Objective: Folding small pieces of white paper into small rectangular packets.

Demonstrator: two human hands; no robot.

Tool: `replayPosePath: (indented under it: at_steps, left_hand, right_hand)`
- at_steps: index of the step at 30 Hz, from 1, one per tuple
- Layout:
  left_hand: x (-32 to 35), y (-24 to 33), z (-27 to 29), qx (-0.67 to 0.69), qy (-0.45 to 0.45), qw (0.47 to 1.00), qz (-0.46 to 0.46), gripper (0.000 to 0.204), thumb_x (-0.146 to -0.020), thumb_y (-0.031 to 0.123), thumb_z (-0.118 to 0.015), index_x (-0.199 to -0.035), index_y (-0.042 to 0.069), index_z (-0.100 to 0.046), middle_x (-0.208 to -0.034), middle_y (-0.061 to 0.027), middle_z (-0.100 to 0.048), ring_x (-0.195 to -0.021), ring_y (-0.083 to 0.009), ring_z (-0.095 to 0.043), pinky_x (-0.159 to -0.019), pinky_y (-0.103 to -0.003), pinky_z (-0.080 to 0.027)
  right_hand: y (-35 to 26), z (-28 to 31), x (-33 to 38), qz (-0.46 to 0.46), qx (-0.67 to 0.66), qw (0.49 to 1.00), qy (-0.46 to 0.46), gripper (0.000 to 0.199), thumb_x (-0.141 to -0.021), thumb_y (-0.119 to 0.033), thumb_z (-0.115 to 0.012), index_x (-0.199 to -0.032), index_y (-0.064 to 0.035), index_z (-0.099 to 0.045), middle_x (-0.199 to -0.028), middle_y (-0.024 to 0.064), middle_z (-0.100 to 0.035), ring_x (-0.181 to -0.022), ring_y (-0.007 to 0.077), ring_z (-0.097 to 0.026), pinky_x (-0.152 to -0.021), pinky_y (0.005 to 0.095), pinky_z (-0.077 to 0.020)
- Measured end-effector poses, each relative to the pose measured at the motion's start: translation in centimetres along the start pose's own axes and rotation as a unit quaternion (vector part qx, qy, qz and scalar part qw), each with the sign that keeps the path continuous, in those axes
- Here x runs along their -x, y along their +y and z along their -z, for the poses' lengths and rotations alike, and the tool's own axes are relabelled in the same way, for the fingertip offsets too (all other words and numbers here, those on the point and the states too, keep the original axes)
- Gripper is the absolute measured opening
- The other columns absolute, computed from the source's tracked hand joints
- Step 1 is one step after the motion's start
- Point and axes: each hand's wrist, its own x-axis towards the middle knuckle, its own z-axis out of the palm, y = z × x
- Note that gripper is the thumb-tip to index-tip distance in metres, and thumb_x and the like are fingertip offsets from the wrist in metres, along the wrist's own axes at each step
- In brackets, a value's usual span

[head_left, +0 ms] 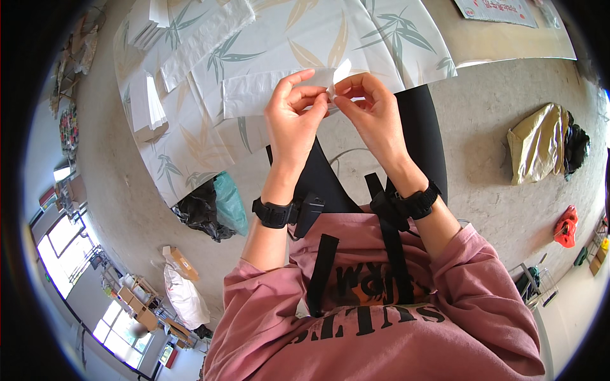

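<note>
My left hand (293, 109) and my right hand (370, 108) meet over the near edge of the table, fingertips almost touching. Both pinch the right end of a thin white plastic sleeve (244, 95). A small white flap of it sticks up between the fingers; what exactly the tips grip is partly hidden. The rest of the sleeve lies flat on the table to the left. Beyond it rests a second long white sleeve (206, 44), slanting away. At the table's left side stand a stack of white folded pieces (146, 101) and another white stack (149, 24) farther back.
A leaf-patterned cloth (197, 143) covers the table (419, 32). Another tabletop (515, 47) stands at far right. On the floor are black (202, 209) and teal bags (230, 203) at left, a tan sack (539, 145) and a red bag (565, 227) at right.
</note>
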Motion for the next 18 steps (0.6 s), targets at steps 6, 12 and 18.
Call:
replayPosePath:
  at_steps: [6,12,18]
  left_hand:
    - [-0.2,0.9,-0.3,-0.065,0.011,0.997,-0.051,0.037,-0.081,-0.006,-0.064,-0.116,0.002,-0.055,-0.084,-0.0074,-0.069,-0.075,-0.011,-0.066,-0.064,-0.024,-0.054]
    - [0.0,0.7,-0.5,-0.129,0.003,0.988,-0.085,0.039,-0.082,-0.007,-0.064,-0.119,0.003,-0.055,-0.085,-0.0059,-0.068,-0.077,-0.0097,-0.064,-0.062,-0.022,-0.052]
    - [0.0,1.6,-0.6,-0.218,-0.003,0.966,-0.138,0.039,-0.082,-0.005,-0.065,-0.118,0.003,-0.054,-0.084,-0.0094,-0.069,-0.076,-0.0166,-0.068,-0.063,-0.027,-0.056]
  right_hand:
    - [-0.9,-0.2,-0.2,0.044,0.044,0.998,0.012,0.013,-0.08,-0.005,-0.066,-0.091,-0.0017,-0.061,-0.087,0.0058,-0.066,-0.082,0.0166,-0.065,-0.071,0.0298,-0.0496]
    - [-0.9,-0.3,0.1,0.114,0.165,0.979,0.032,0.015,-0.079,-0.007,-0.067,-0.092,-0.0027,-0.059,-0.087,0.0106,-0.067,-0.081,0.026,-0.067,-0.069,0.0336,-0.0514]
    - [-0.9,-0.5,0.3,0.17,0.244,0.953,0.061,0.022,-0.078,-0.006,-0.066,-0.098,-0.0042,-0.058,-0.088,0.011,-0.068,-0.079,0.0278,-0.068,-0.065,0.0352,-0.053]
